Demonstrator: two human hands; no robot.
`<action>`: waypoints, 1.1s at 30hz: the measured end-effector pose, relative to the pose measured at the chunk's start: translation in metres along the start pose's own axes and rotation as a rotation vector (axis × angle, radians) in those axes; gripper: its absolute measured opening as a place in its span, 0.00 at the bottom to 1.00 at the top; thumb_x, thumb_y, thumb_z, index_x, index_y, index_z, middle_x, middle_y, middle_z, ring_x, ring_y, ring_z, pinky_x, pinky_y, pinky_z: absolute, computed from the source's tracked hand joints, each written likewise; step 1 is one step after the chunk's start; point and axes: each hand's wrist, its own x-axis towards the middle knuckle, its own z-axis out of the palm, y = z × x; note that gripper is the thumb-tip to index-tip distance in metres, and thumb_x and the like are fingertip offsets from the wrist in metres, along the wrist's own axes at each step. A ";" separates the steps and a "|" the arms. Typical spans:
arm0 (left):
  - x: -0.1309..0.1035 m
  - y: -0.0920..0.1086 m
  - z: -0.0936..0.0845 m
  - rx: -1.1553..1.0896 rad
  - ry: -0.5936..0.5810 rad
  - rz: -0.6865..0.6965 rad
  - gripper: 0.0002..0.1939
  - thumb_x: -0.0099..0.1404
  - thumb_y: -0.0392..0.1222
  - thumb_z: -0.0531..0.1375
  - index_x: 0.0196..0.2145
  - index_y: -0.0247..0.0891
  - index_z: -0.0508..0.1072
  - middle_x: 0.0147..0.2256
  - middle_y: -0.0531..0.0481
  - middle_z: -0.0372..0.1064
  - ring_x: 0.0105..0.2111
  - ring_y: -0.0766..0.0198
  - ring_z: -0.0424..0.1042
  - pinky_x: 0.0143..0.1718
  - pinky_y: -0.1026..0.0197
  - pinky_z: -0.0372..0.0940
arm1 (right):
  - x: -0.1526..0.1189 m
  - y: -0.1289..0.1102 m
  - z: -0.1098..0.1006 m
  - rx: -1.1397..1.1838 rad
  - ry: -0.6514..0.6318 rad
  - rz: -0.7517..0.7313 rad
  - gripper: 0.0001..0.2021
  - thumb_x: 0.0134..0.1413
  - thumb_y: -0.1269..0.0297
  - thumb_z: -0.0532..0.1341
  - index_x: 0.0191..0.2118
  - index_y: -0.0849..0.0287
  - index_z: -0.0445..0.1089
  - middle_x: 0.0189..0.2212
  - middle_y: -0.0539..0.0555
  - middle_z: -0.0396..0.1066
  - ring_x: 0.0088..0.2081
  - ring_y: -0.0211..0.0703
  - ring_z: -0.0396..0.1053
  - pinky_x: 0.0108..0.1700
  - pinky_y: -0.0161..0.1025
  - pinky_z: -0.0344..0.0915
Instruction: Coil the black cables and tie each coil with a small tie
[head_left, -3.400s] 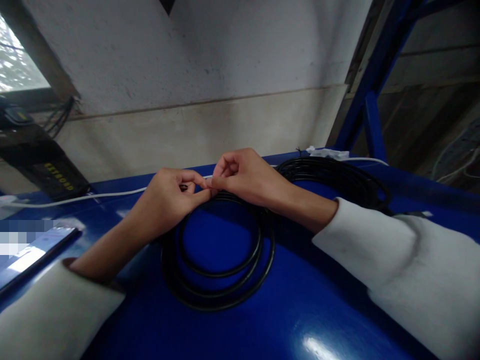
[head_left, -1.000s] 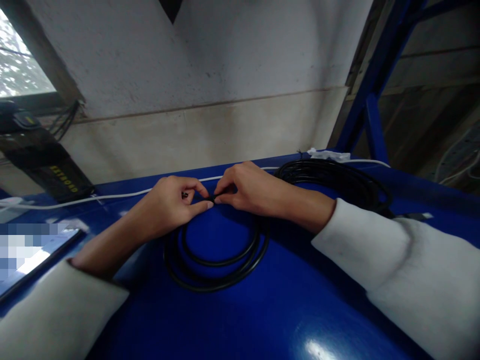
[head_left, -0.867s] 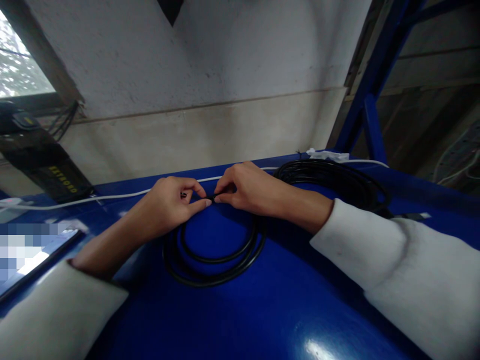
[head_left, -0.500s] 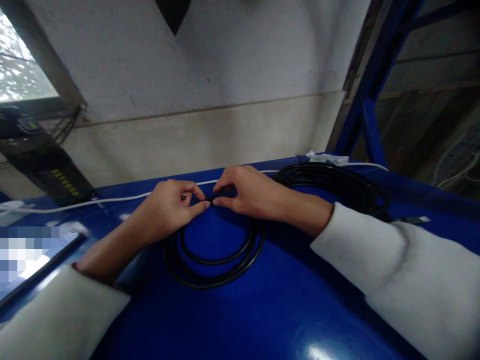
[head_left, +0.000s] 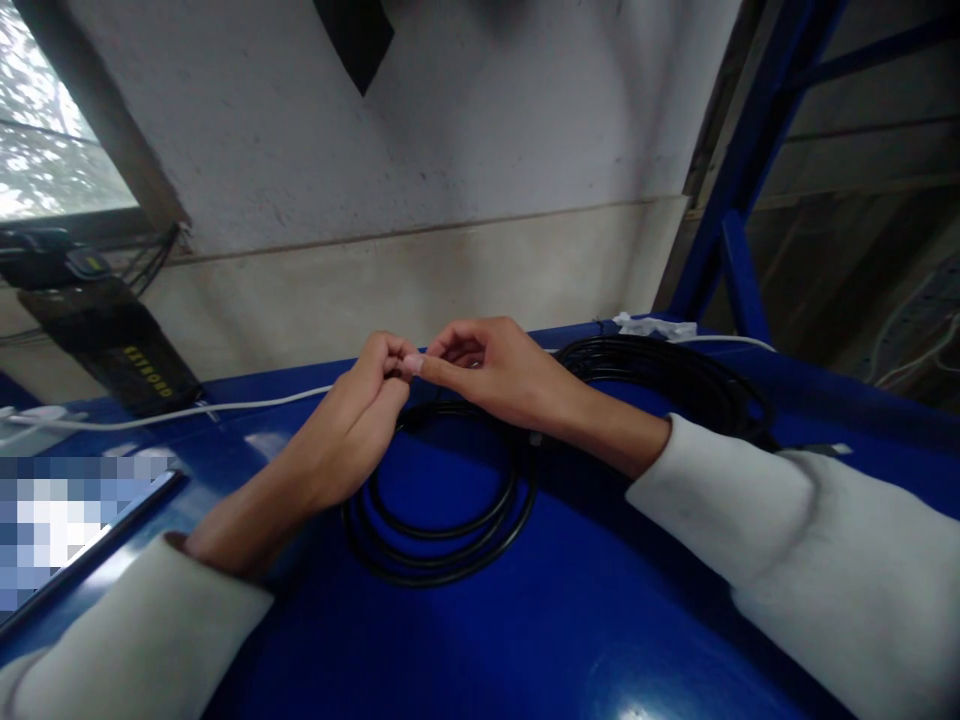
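Observation:
A small coil of black cable (head_left: pixel 442 545) lies on the blue surface (head_left: pixel 570 640) in front of me. My left hand (head_left: pixel 352 425) and my right hand (head_left: pixel 499 375) meet fingertip to fingertip just above the coil's far edge. Both hands are pinched shut at the same spot. Whatever sits between the fingertips is too small to make out. White sleeves cover both of my forearms.
A larger black cable coil (head_left: pixel 675 375) lies behind my right wrist, with a white scrap (head_left: pixel 652 326) beyond it. A white cord (head_left: pixel 247 405) runs along the back edge. At the far left are a black device (head_left: pixel 120 350) and a phone (head_left: pixel 90 535). A blue frame (head_left: pixel 727 230) stands at the right.
Both hands have lifted from the coil's top edge and now pinch together a little above it. The coil has shrunk slightly and stays flat. The view has tipped upward a little.

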 end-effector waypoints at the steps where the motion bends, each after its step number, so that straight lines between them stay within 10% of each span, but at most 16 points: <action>1: 0.000 0.000 0.001 0.010 0.010 -0.001 0.09 0.77 0.43 0.49 0.48 0.43 0.66 0.42 0.50 0.72 0.44 0.55 0.70 0.42 0.55 0.63 | 0.000 0.000 0.002 0.035 -0.005 0.017 0.18 0.56 0.49 0.72 0.37 0.61 0.76 0.34 0.53 0.79 0.35 0.40 0.73 0.38 0.36 0.67; 33: 0.000 0.003 0.002 0.083 0.116 0.182 0.08 0.77 0.41 0.56 0.48 0.42 0.73 0.44 0.48 0.79 0.45 0.55 0.77 0.50 0.54 0.67 | 0.000 0.004 0.006 -0.038 0.045 0.015 0.07 0.59 0.63 0.67 0.37 0.61 0.72 0.33 0.52 0.77 0.33 0.38 0.71 0.34 0.35 0.64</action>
